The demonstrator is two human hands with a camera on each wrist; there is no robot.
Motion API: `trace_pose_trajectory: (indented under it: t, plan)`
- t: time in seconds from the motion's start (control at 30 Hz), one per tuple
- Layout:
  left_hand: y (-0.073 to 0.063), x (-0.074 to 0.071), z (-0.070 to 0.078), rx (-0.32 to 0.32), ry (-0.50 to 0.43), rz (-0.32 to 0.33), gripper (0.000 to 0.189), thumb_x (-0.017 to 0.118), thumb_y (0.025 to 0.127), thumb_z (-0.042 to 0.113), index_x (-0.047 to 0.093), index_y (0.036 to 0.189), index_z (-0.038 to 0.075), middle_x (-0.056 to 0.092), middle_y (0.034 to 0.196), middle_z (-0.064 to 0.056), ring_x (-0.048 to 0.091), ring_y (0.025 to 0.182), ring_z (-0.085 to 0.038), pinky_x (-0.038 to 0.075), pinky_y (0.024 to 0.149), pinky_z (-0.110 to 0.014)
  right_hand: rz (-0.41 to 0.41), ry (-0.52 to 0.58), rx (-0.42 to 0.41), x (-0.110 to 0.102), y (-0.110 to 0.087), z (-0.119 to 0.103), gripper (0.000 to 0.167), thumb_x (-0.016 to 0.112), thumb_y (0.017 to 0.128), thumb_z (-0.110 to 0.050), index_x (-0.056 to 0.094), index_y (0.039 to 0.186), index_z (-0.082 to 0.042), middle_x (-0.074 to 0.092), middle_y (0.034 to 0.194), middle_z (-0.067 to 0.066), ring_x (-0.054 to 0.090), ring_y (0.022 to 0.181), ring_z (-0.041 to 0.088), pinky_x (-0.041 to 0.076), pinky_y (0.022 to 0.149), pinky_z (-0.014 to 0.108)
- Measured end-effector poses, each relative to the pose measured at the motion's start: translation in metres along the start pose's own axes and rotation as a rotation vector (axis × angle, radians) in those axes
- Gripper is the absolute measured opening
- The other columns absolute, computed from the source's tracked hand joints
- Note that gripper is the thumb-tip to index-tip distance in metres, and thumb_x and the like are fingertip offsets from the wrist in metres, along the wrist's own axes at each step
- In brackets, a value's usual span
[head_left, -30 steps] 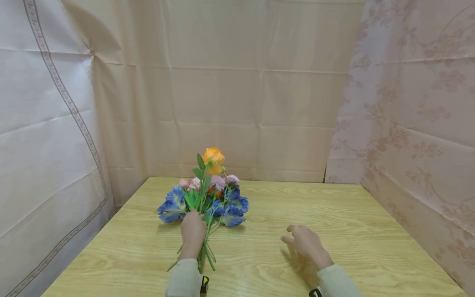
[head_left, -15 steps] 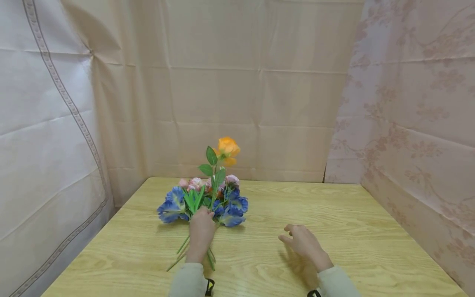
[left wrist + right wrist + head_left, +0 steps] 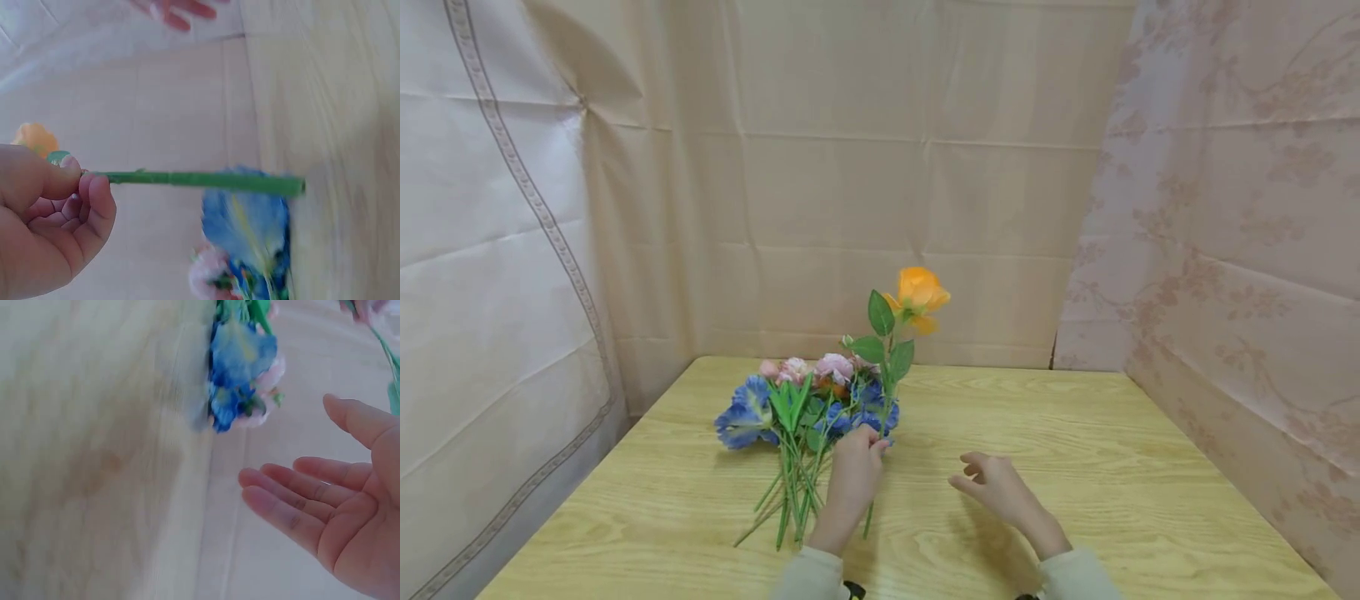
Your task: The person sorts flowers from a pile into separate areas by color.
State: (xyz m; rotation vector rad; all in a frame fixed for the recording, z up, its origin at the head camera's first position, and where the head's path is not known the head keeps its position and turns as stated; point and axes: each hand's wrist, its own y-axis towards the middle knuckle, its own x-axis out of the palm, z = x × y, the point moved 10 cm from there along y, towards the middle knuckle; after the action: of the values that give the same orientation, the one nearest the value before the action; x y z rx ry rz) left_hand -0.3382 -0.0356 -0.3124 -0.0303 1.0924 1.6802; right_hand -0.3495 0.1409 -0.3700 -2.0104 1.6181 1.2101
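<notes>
An orange rose (image 3: 921, 290) with green leaves stands nearly upright in my left hand (image 3: 856, 471), just right of the other flowers. Thumb and forefinger pinch its green stem (image 3: 212, 180), and the stem's cut end sticks out past them in the left wrist view. My right hand (image 3: 996, 492) hovers over the table to the right, fingers loosely extended and holding nothing. In the right wrist view that hand (image 3: 337, 500) shows its bare palm side. Blue flowers (image 3: 747, 414) and pink flowers (image 3: 833, 367) lie in a pile, their green stems (image 3: 793, 492) pointing toward me.
The pile lies on a light wooden table (image 3: 1075, 442), left of the middle. Beige cloth (image 3: 850, 192) hangs behind the table's far edge. A pale curtain (image 3: 497, 275) is at the left, and a flower-patterned curtain (image 3: 1247, 250) at the right.
My left hand has lifted the orange rose out of the pile and carried it to the right. My right hand has shifted slightly left.
</notes>
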Motion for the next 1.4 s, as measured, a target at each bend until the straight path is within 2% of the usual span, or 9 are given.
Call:
trace_pose_trajectory:
  t: [0.1, 0.23, 0.37, 0.57, 0.67, 0.83, 1.1, 1.23, 1.4]
  plan:
    - [-0.001, 0.009, 0.013, 0.030, -0.072, -0.035, 0.017, 0.064, 0.077, -0.003, 0.052, 0.066, 0.002, 0.048, 0.059, 0.000, 0.043, 0.052, -0.010, 0.037, 0.046, -0.022, 0.009, 0.059, -0.068, 0.003, -0.001, -0.013, 0.047, 0.060, 0.085, -0.026, 0.052, 0.109, 0.014, 0.060, 0.095, 0.026, 0.061, 0.076, 0.027, 0.051, 0.065, 0.035]
    - [-0.006, 0.022, 0.025, 0.011, -0.204, -0.103, 0.014, 0.061, 0.080, -0.004, 0.052, 0.070, 0.001, 0.047, 0.059, 0.001, 0.042, 0.050, -0.005, 0.037, 0.044, -0.019, 0.003, 0.190, -0.140, 0.008, -0.005, -0.032, 0.043, 0.062, 0.085, -0.023, 0.054, 0.108, 0.013, 0.060, 0.096, 0.025, 0.062, 0.077, 0.026, 0.050, 0.063, 0.027]
    - [-0.012, 0.031, 0.033, -0.017, -0.326, -0.158, 0.014, 0.059, 0.081, -0.005, 0.050, 0.073, 0.000, 0.051, 0.060, -0.001, 0.046, 0.046, -0.004, 0.039, 0.041, -0.017, 0.005, 0.294, -0.188, 0.009, -0.010, -0.048, 0.029, 0.063, 0.083, -0.015, 0.060, 0.100, 0.008, 0.063, 0.093, 0.021, 0.063, 0.077, 0.024, 0.050, 0.063, 0.024]
    - [-0.016, 0.041, 0.037, -0.059, -0.371, -0.199, 0.016, 0.061, 0.080, -0.005, 0.047, 0.075, 0.001, 0.052, 0.062, -0.001, 0.050, 0.048, -0.005, 0.041, 0.043, -0.017, 0.040, 0.346, -0.165, 0.009, -0.013, -0.050, 0.013, 0.062, 0.081, 0.000, 0.061, 0.090, 0.008, 0.064, 0.082, 0.017, 0.064, 0.072, 0.026, 0.051, 0.062, 0.025]
    - [-0.016, 0.041, 0.038, -0.033, -0.336, -0.187, 0.017, 0.062, 0.078, -0.006, 0.048, 0.074, 0.002, 0.053, 0.062, -0.001, 0.051, 0.051, -0.006, 0.041, 0.045, -0.017, 0.047, 0.376, -0.137, 0.009, -0.013, -0.048, 0.007, 0.061, 0.080, 0.004, 0.060, 0.085, 0.009, 0.063, 0.076, 0.018, 0.063, 0.066, 0.026, 0.051, 0.058, 0.025]
    - [-0.016, 0.042, 0.039, 0.013, -0.272, -0.185, 0.016, 0.064, 0.076, -0.005, 0.050, 0.073, 0.002, 0.052, 0.060, 0.002, 0.045, 0.053, -0.003, 0.039, 0.047, -0.017, 0.056, 0.356, -0.130, 0.007, -0.015, -0.047, 0.005, 0.061, 0.079, 0.003, 0.059, 0.076, 0.007, 0.062, 0.068, 0.015, 0.061, 0.057, 0.017, 0.050, 0.053, 0.022]
    - [-0.022, 0.049, 0.034, 0.015, -0.283, -0.252, 0.008, 0.060, 0.080, 0.000, 0.058, 0.086, -0.004, 0.051, 0.060, 0.004, 0.043, 0.052, -0.001, 0.040, 0.048, -0.018, 0.091, 0.179, -0.091, -0.003, -0.019, -0.029, 0.006, 0.061, 0.079, 0.005, 0.059, 0.074, 0.003, 0.059, 0.064, 0.009, 0.057, 0.051, 0.012, 0.047, 0.048, 0.018]
    - [-0.022, 0.049, 0.031, 0.015, -0.281, -0.277, 0.004, 0.060, 0.081, 0.003, 0.061, 0.084, 0.000, 0.052, 0.060, 0.006, 0.044, 0.052, -0.002, 0.040, 0.049, -0.019, 0.150, 0.090, -0.024, -0.017, -0.023, -0.008, 0.007, 0.062, 0.077, 0.008, 0.058, 0.072, 0.004, 0.057, 0.061, 0.007, 0.056, 0.048, 0.012, 0.046, 0.046, 0.017]
    - [-0.022, 0.047, 0.027, 0.005, -0.281, -0.300, 0.003, 0.059, 0.082, 0.003, 0.061, 0.081, 0.002, 0.049, 0.059, 0.007, 0.042, 0.050, -0.002, 0.038, 0.046, -0.019, 0.235, 0.020, 0.149, -0.039, -0.030, 0.034, 0.009, 0.062, 0.075, 0.010, 0.057, 0.070, 0.004, 0.056, 0.060, 0.007, 0.056, 0.047, 0.015, 0.046, 0.045, 0.019]
